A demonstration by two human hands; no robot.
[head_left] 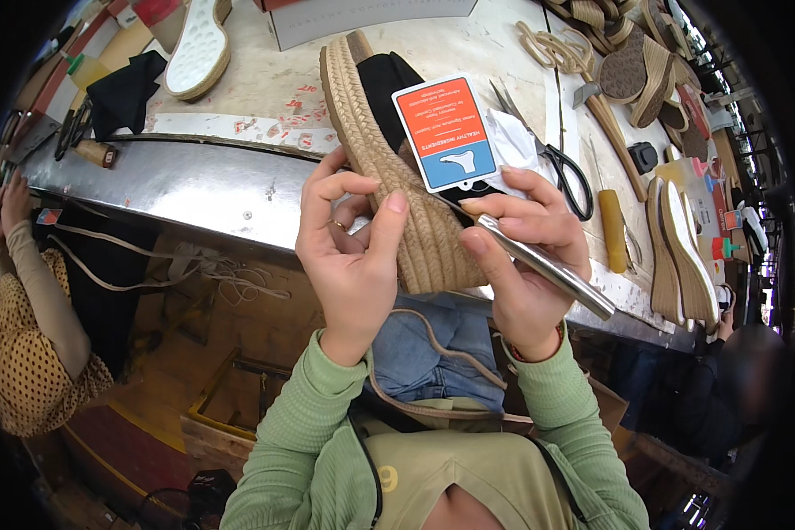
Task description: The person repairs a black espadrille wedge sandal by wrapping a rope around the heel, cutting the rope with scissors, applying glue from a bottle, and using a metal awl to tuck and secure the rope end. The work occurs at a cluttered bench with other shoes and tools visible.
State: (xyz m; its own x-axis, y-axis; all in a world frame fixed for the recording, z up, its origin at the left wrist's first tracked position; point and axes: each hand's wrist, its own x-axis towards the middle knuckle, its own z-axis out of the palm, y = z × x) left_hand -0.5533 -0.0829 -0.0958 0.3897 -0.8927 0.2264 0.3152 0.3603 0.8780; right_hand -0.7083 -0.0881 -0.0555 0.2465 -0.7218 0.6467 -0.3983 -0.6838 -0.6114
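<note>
A wedge shoe (433, 234) with a braided rope-covered sole and black upper is tilted up in front of me, its wedge toward me. My left hand (352, 256) is closed on the side of the wedge, thumb pressed on the braid and fingers curled. Closed around a tool with a silver metal handle (552, 272) is my right hand (539, 256); the tool's thin dark tip reaches the seam between upper and braid. A red, white and blue hang tag (442, 132) lies against the shoe and covers part of the upper.
Black-handled scissors (556, 163), white paper (512, 141), a yellow-handled tool (611, 230) and a hammer (609, 128) lie to the right, near cream-soled wedges (680, 256). At left are a white-topped sole (199, 49) and black cloth (128, 93). Another person's arm (49, 291) is at far left.
</note>
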